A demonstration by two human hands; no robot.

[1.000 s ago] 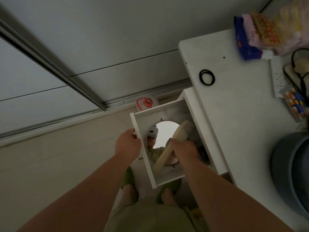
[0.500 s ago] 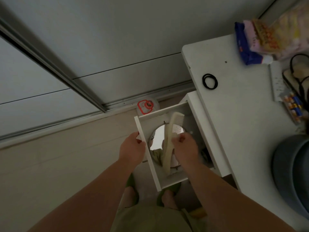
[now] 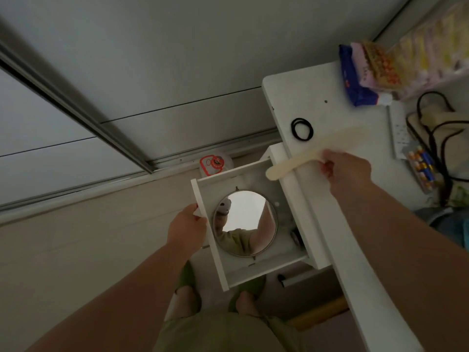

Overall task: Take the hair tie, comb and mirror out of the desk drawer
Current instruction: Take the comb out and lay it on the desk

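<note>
Head view: right hand (image 3: 346,168) grips the cream comb (image 3: 312,153) over the white bench (image 3: 355,250), beside the black hair tie (image 3: 302,129) lying there. Left hand (image 3: 186,231) clasps the open drawer (image 3: 208,224) front; round mirror (image 3: 245,222) lies inside.

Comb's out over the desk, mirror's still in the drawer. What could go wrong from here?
1. The comb, held in the right hand, is blurred and close to the hair tie; setting it down could knock the tie toward the desk edge.
2. The mirror lies flat, filling the drawer, so gripping its rim may be awkward; it could slip.
</note>
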